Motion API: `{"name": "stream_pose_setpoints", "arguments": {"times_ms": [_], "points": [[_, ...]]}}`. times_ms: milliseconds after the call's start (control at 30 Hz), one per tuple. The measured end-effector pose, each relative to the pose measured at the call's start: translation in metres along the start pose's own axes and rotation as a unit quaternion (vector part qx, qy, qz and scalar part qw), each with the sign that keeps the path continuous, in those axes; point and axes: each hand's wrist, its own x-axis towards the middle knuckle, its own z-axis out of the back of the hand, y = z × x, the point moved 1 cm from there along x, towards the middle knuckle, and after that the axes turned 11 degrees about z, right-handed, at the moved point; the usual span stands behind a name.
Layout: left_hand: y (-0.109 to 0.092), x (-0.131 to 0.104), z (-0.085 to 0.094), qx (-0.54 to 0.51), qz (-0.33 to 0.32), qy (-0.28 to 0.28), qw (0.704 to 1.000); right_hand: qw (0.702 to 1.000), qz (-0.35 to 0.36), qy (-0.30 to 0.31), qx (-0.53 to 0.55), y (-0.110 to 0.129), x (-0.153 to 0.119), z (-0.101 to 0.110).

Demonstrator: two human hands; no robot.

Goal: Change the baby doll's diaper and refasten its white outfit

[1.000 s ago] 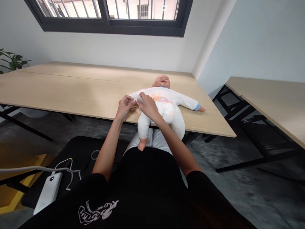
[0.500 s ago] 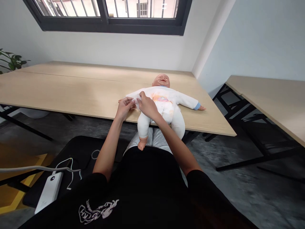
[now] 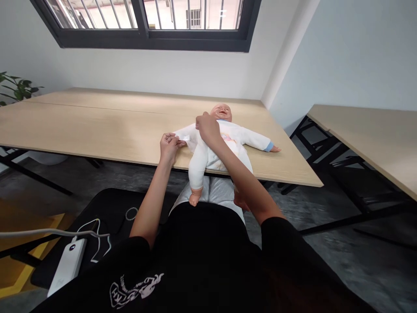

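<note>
A baby doll point(image 3: 222, 112) lies on its back at the table's front edge, its legs hanging over. It wears a white suit with blue cuffs and a coloured print on the chest. Beside the doll's left-side sleeve, my left hand point(image 3: 168, 145) is closed, thumb and fingers pinching a thin white piece of cloth point(image 3: 185, 138). Whether this cloth is part of the sleeve, I cannot tell. My right hand point(image 3: 209, 128) is raised over the doll's chest with fingers curled together. Anything between them is hidden or too small to make out.
The wooden table point(image 3: 114, 126) runs along the wall under a barred window point(image 3: 192, 17). Another table point(image 3: 368, 130) stands at right. On a black chair point(image 3: 107, 208) at lower left are a white power bank point(image 3: 68, 263) with a cable and a beaded bracelet point(image 3: 131, 213).
My right hand has moved up and right, away from my left hand, to above the doll's chest. My left hand stays near the sleeve, and the white cloth there shows more.
</note>
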Motion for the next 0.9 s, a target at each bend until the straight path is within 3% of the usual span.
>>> {"name": "stream_pose_setpoints", "arguments": {"times_ms": [200,333,400,500,633,700,833,900], "points": [[-0.001,-0.002,0.001,0.012,-0.04,-0.002,0.999,0.993,0.088,0.063,-0.056,0.013,0.02,-0.017],[0.001,-0.004,0.001,0.014,-0.057,0.009,0.998,0.992,0.097,0.019,-0.081,0.015,0.001,-0.008],[0.001,-0.004,-0.001,0.014,-0.07,0.009,0.997,0.986,0.137,0.009,-0.09,0.015,-0.011,-0.006],[-0.002,-0.006,-0.008,0.03,-0.109,0.014,0.993,0.976,0.191,0.059,-0.087,0.014,-0.022,-0.012],[-0.011,-0.01,-0.024,0.083,-0.163,0.063,0.981,0.972,0.189,0.121,-0.075,0.007,-0.021,-0.02],[-0.016,-0.012,-0.031,0.101,-0.182,0.08,0.975,0.975,0.189,0.1,-0.059,-0.002,-0.023,-0.016],[-0.021,-0.01,-0.043,0.13,-0.203,0.102,0.965,0.991,0.121,-0.05,0.013,-0.033,-0.044,-0.003],[-0.021,-0.008,-0.05,0.147,-0.211,0.118,0.959,0.993,0.087,-0.063,0.042,-0.047,-0.058,-0.001]]}}
